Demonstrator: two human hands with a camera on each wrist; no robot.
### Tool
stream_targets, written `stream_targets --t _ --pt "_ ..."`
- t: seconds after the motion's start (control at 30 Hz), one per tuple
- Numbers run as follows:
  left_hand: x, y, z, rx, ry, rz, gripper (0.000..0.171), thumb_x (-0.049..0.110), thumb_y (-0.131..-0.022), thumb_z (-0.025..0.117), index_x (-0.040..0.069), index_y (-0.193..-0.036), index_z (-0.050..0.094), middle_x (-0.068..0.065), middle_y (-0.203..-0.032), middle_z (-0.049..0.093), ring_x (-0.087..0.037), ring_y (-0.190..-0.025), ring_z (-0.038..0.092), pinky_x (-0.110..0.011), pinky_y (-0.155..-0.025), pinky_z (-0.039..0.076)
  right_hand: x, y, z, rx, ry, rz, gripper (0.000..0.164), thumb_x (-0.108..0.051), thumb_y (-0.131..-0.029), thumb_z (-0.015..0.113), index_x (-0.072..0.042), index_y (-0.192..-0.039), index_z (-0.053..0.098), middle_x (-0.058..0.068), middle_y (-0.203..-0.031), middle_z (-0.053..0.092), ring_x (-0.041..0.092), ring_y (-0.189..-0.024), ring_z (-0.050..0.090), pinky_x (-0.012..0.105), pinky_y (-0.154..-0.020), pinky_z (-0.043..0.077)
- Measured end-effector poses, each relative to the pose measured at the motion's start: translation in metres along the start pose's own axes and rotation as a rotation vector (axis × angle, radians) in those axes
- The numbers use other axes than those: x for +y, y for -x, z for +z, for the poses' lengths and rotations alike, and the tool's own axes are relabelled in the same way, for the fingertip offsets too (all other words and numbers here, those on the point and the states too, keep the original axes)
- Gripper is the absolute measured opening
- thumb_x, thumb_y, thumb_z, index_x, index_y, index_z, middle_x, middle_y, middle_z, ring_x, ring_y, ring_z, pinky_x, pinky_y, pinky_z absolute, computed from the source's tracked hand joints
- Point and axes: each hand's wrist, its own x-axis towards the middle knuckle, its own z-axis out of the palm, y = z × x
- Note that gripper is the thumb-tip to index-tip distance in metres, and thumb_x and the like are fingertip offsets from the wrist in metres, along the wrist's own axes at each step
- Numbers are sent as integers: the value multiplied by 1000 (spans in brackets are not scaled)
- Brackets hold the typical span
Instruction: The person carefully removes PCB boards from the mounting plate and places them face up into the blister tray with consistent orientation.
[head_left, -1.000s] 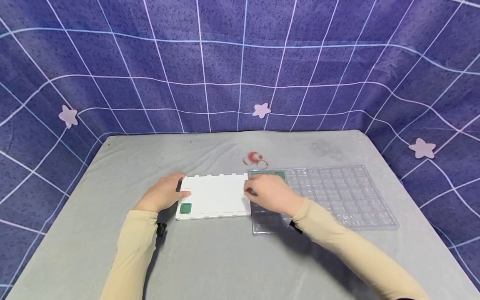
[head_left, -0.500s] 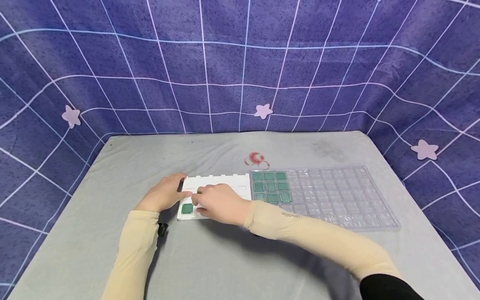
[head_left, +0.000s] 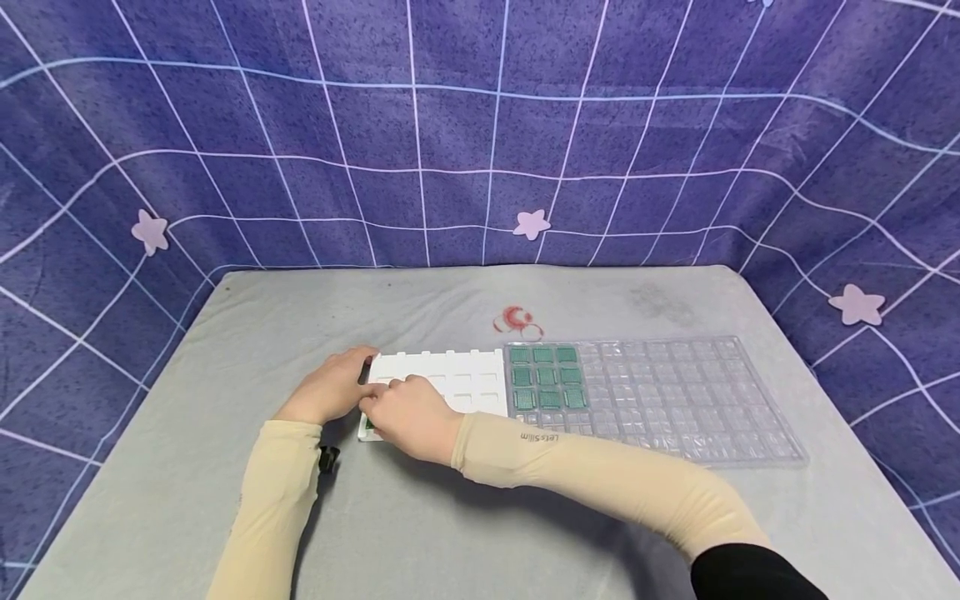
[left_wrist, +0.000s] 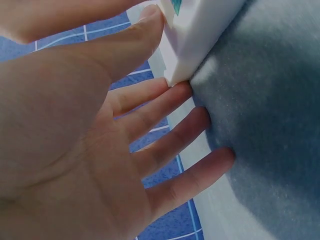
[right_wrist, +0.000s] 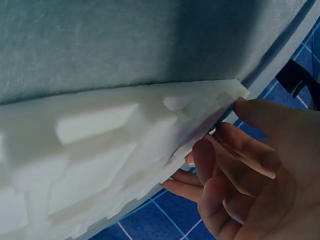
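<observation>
A white compartmented tray (head_left: 468, 367) lies on the table, its left end held by my left hand (head_left: 330, 387). In the left wrist view the thumb (left_wrist: 150, 27) presses on the tray's top edge while fingertips meet its side and the cloth. My right hand (head_left: 412, 417) reaches over the tray's near left corner, thumb and forefinger pinching a small green circuit board (head_left: 369, 424), mostly hidden by the fingers. To the right, a clear plastic tray (head_left: 675, 392) carries several similar green circuit boards (head_left: 546, 377) in its left compartments.
Grey cloth (head_left: 450, 533) covers the table, with a red mark (head_left: 517, 318) behind the trays. A purple-blue curtain (head_left: 465, 133) with a grid pattern and pale stars rises at the back and sides. The trays stand side by side, nearly touching.
My right hand has moved left from the clear tray, across the white tray, to the green board at its near left corner. My left hand keeps its hold on the white tray.
</observation>
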Motion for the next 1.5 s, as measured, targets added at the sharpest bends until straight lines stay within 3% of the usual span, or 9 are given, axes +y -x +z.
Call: stream_targets --t 0.17,0.5,0.87,1.13,1.5 --pt "0 0 1 7 -2 7 53 26 -94 70 1 -138 54 -23 -140 59 -48 -128 54 -62 -103 46 -1 0 0 2 22 4 12 -38 -90 72 -28 -97 69 -13 -100 73 5 -84 71 22 -59 53" --pt "3 1 0 5 -6 4 51 19 -96 65 -1 -140 52 -25 -142 58 -50 -129 53 -63 -104 45 -1 -1 0 -8 -39 22 6 -32 -94 68 -26 -93 69 -12 -95 73 6 -80 71 23 -58 54" --pt "4 2 -1 3 -5 -2 54 26 -95 69 0 -140 53 -24 -141 59 -49 -128 54 -62 -103 46 1 2 -1 -35 -86 18 12 -34 -92 72 -24 -98 68 -12 -105 72 8 -82 71 24 -60 54" --pt "4 2 -1 35 4 43 52 27 -92 71 -1 -135 57 -24 -136 62 -50 -123 58 -61 -101 48 2 4 -3 -17 -87 20 10 -32 -91 71 -25 -97 69 -12 -106 73 8 -84 71 25 -60 54" --pt "1 -2 1 12 -2 20 55 30 -94 71 -1 -137 55 -25 -138 61 -49 -127 55 -62 -105 45 5 7 -5 -8 -64 14 23 -34 -89 73 -25 -110 70 -13 -120 72 8 -87 72 24 -62 56"
